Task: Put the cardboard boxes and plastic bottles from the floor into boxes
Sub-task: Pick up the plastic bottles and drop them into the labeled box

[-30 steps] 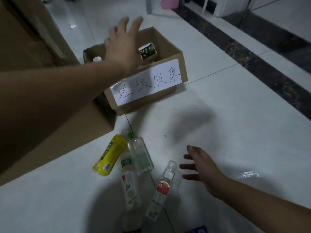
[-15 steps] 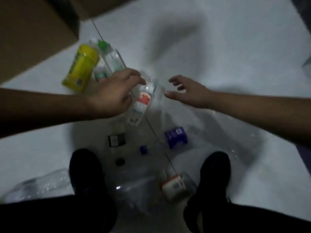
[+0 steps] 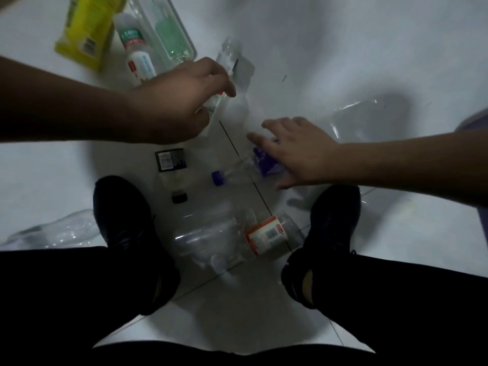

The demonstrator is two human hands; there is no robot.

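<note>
Several plastic bottles lie on the white tiled floor in the head view. My left hand (image 3: 182, 101) is curled around a clear bottle with a red label (image 3: 227, 58); its top end sticks out past my fingers. My right hand (image 3: 298, 151) is open with fingers spread, low over a clear bottle with a purple label (image 3: 264, 161) and a blue cap (image 3: 217, 178). At the top left lie a yellow bottle (image 3: 87, 30), a white bottle with a green label (image 3: 133, 40) and a clear green-tinted bottle (image 3: 170, 30). No cardboard box is in view.
Between my two black shoes (image 3: 124, 223) lie a black-labelled bottle (image 3: 171, 160), a large clear bottle (image 3: 208, 239) and an orange-labelled bottle (image 3: 266, 235). A crushed clear bottle (image 3: 52, 231) lies at the left, and a clear plastic piece (image 3: 369, 120) at the right.
The view has tilted down from the labelled cardboard box to the floor by my feet. My left hand came back from the box and closed on the red-labelled bottle; my right hand moved to the purple-labelled bottle.
</note>
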